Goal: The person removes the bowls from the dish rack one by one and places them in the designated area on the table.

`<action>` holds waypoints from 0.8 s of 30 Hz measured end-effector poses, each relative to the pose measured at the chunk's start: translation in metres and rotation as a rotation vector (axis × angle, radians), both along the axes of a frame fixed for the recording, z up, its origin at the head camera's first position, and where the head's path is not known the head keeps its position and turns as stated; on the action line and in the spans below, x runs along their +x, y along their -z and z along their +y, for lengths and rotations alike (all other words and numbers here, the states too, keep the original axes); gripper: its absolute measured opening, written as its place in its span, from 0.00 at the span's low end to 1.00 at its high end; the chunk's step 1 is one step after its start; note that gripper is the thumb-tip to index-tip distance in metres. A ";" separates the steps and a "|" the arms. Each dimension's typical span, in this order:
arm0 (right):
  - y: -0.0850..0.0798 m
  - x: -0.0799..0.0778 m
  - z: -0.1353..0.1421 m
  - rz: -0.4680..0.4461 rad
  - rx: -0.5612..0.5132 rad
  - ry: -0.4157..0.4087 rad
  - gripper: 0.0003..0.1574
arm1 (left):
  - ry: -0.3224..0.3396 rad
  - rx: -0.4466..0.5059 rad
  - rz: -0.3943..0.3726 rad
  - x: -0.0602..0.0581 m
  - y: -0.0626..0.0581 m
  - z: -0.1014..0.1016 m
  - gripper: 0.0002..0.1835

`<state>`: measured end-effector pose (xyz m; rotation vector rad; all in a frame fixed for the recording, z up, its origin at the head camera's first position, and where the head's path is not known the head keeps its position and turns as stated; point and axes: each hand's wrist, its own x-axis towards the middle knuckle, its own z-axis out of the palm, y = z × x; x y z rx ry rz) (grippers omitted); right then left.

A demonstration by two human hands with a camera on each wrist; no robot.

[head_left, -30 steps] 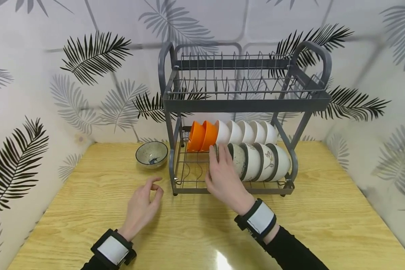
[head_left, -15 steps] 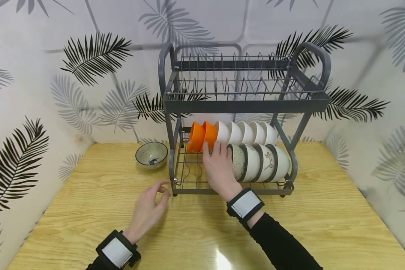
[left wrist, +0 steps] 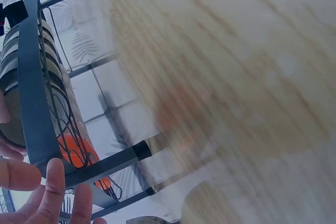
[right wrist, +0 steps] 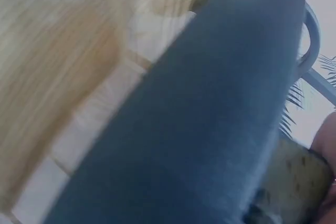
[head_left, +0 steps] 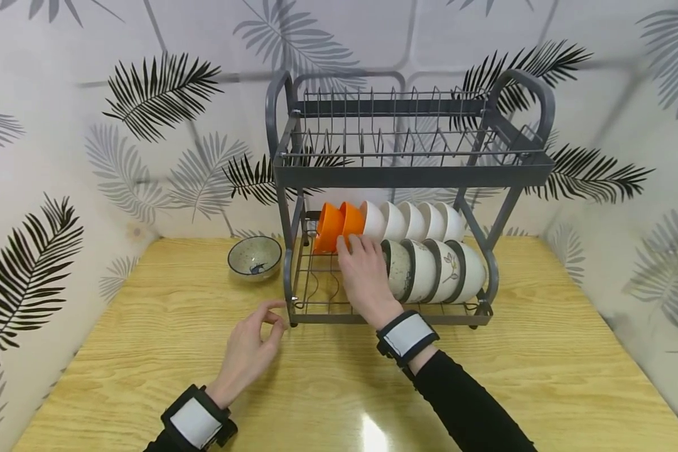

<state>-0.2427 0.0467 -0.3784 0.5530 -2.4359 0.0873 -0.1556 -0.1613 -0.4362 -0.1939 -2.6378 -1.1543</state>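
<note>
My right hand [head_left: 366, 279] reaches into the lower shelf of the dish rack [head_left: 415, 177] and grips a speckled bowl [right wrist: 294, 182], mostly hidden behind it in the head view. In the right wrist view, parts of the hand show around that bowl's edge. Just right of the hand, a speckled bowl [head_left: 398, 270] with a dark rim leads a row of tilted patterned bowls [head_left: 446, 270]. My left hand [head_left: 248, 348] is by the rack's front left foot, fingers loosely bent, holding nothing; its fingertips [left wrist: 54, 169] overlap the rack's lower corner in the left wrist view.
Two orange bowls [head_left: 329, 229] and several white bowls [head_left: 409, 221] stand tilted in the back row. A small speckled bowl [head_left: 254, 257] sits upright on the wooden table [head_left: 164, 301], left of the rack. The upper wire shelf [head_left: 395, 135] overhangs the lower one.
My right hand has shifted left and slightly inward along the lower shelf, its wrist moving left too. The left hand has moved right, up to the rack's front left foot.
</note>
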 end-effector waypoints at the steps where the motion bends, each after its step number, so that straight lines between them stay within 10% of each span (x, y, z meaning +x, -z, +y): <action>1: 0.001 -0.001 0.000 0.009 -0.017 -0.018 0.24 | 0.002 0.004 -0.002 0.000 0.000 0.000 0.18; 24: 0.006 -0.010 0.005 0.343 -0.228 -0.256 0.24 | 0.109 0.078 0.111 0.015 -0.018 0.011 0.18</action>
